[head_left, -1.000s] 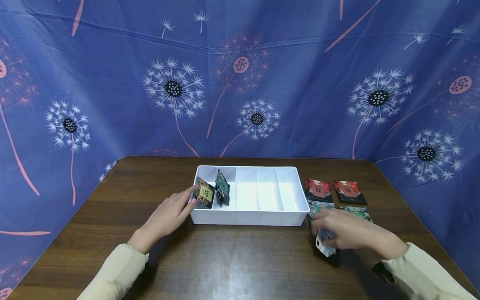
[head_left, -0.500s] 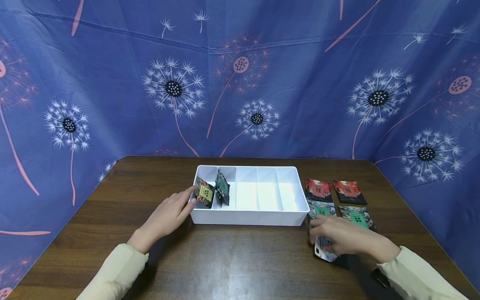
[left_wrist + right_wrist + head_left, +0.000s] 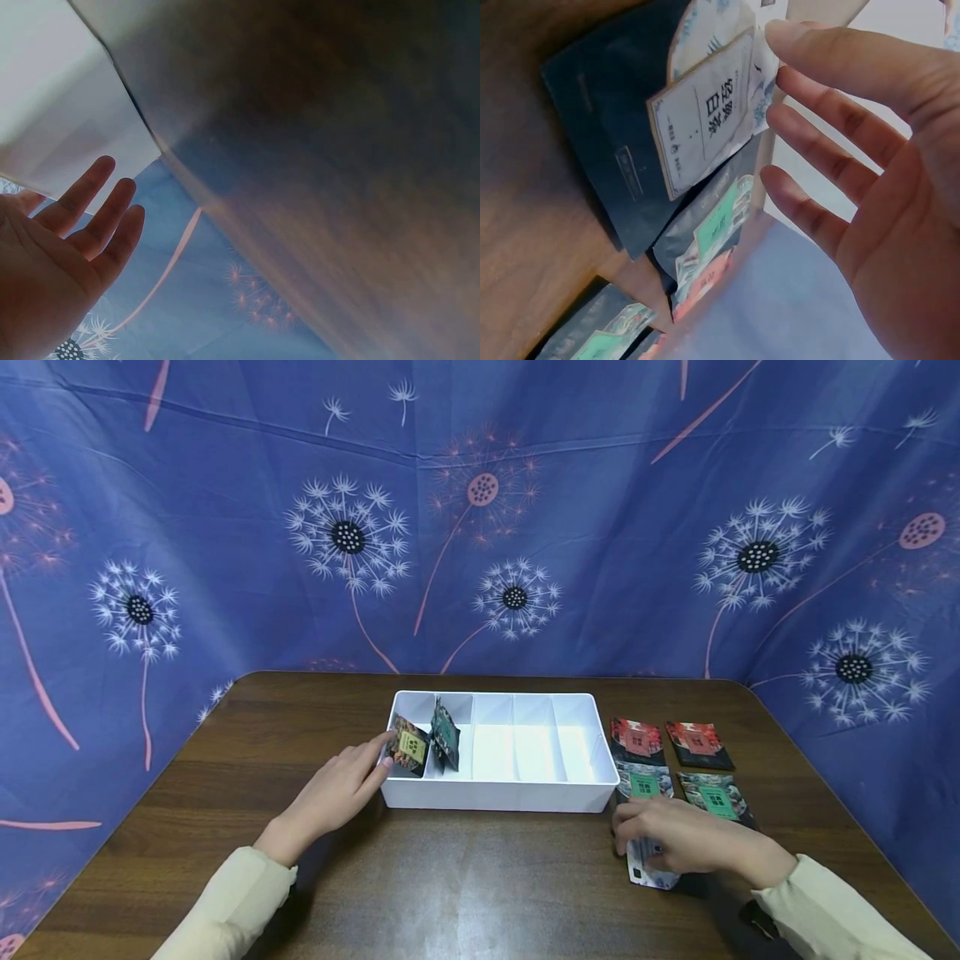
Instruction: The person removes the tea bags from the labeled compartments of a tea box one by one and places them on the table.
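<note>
White and smooth-walled, a divided tray (image 3: 498, 796) stands at the fingertips of a left hand (image 3: 333, 789), loosely extended. Off the tray's near right corner, a right hand (image 3: 686, 835) pinches a flat, dark, pale-labelled packet (image 3: 664, 112), partly hidden in the head view.

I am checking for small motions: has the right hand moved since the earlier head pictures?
Yes, slightly. Against the white tray, the right hand has shifted downward and a little left in the picture, uncovering more of the farther-right green-labelled packet.
</note>
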Tool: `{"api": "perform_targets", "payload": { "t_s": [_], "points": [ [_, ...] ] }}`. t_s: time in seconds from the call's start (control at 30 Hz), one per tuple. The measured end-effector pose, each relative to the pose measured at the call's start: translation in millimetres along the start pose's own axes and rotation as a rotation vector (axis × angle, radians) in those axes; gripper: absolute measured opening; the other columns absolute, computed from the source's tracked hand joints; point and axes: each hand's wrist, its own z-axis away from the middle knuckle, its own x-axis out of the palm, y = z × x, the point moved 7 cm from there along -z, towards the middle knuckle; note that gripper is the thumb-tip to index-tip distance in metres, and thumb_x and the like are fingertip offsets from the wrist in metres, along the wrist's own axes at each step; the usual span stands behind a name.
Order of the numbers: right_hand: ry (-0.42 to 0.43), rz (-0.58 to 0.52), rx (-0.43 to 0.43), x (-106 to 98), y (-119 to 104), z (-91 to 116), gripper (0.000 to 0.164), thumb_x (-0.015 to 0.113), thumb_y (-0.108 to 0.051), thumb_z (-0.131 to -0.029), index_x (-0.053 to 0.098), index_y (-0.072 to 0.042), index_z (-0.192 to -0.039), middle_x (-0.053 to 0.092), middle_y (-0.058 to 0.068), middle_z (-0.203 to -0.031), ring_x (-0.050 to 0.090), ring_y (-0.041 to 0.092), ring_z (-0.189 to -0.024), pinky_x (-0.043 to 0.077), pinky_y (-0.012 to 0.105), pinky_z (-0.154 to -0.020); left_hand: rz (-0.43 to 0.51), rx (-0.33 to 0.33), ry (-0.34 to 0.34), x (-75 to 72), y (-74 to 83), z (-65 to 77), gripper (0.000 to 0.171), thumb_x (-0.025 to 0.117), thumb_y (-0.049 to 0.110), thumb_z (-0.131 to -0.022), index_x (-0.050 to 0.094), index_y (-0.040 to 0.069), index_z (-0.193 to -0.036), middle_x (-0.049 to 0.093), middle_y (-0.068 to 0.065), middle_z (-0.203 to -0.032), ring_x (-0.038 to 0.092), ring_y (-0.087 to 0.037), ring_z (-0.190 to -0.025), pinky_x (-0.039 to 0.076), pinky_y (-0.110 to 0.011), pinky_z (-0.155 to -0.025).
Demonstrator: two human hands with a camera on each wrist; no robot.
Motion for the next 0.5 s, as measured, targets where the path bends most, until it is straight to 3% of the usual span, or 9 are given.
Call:
{"api": "perform_targets", "payload": {
  "t_s": [0.27,0.5],
  "points": [
    [0.006,0.026,0.058,-10,4,-3,0.031,0.075,-0.011,-0.069,0.065,-0.029,-0.091,0.056,-0.019,-0.094,0.054,0.005,-0.09,0.049,0.034,-0.072,-0.01,-0.003,-0.002,-0.9,0.3,0.1,0.052,0.034,0.044,-0.097,0.031,0.02,-0.143,0.046,-0.006,-0.138,0.048,-0.028,-0.122,0.036,-0.052,-0.099],
    [0.064,0.04,0.049,-25,3,-2,0.027,0.076,-0.015,-0.07,0.066,-0.024,-0.093,0.059,-0.015,-0.095,0.057,0.007,-0.089,0.05,0.033,-0.071,-0.011,-0.003,-0.009,-1.3,1.0,-0.2,0.051,0.034,0.044,-0.097,0.032,0.02,-0.142,0.046,-0.006,-0.138,0.048,-0.029,-0.122,0.036,-0.052,-0.099]
  ]
}}
